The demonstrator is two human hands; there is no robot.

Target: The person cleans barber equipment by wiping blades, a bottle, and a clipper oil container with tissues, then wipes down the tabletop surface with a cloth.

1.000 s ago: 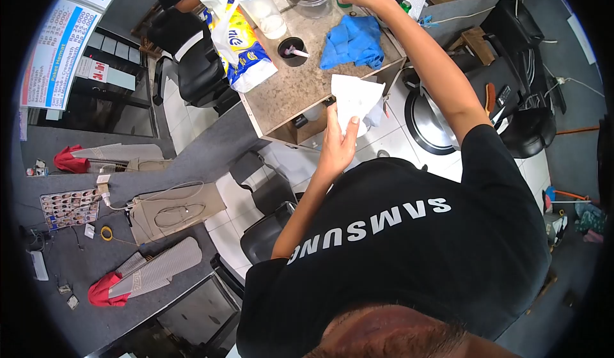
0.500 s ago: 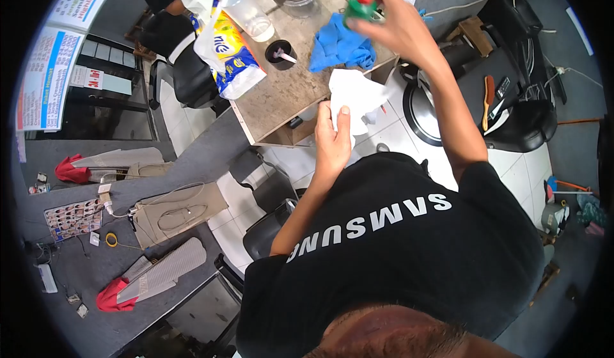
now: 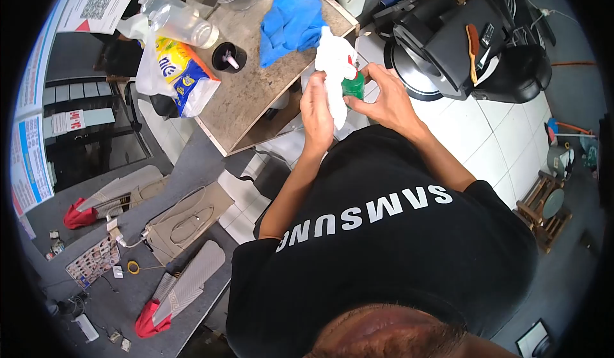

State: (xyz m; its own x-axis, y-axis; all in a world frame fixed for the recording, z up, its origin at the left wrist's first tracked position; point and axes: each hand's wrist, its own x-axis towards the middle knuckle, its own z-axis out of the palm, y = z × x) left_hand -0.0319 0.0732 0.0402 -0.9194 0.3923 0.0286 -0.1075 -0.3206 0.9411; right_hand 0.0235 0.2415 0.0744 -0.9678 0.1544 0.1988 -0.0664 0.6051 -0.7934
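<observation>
Head view, working left to right. At the far left we log printed sheets point(image 3: 32, 163), flat, pale, banded in blue. Below them a stiff tan piece of cardboard point(image 3: 166, 243), with a loop of thin cable point(image 3: 194, 225) on it. Next, a tissue pack point(image 3: 185, 80): crinkled plastic film in yellow, blue and white, slumped at the table's edge. Beside it, a clear bottle point(image 3: 182, 22), smooth and rounded, and a round black cup point(image 3: 228, 57) with something slim and pale leaning inside; we cannot tell what. The table point(image 3: 243, 112) has a mottled grey-brown top and a pale, straight edge. Towards its right side, a blue cloth point(image 3: 291, 25) lies matt and rumpled in soft folds.

Left hand point(image 3: 316, 108): fingers upright and close together, holding a white tissue point(image 3: 331, 51), which hangs thin, creased and ragged-edged in front of the chest, just off the table corner. Right of it, a small green bottle point(image 3: 353, 88) with a red tip, tilted towards the tissue; we cannot tell whether the tip touches. Right hand point(image 3: 387, 96): thumb and fingers curved narrowly about the bottle, gripping it.
</observation>
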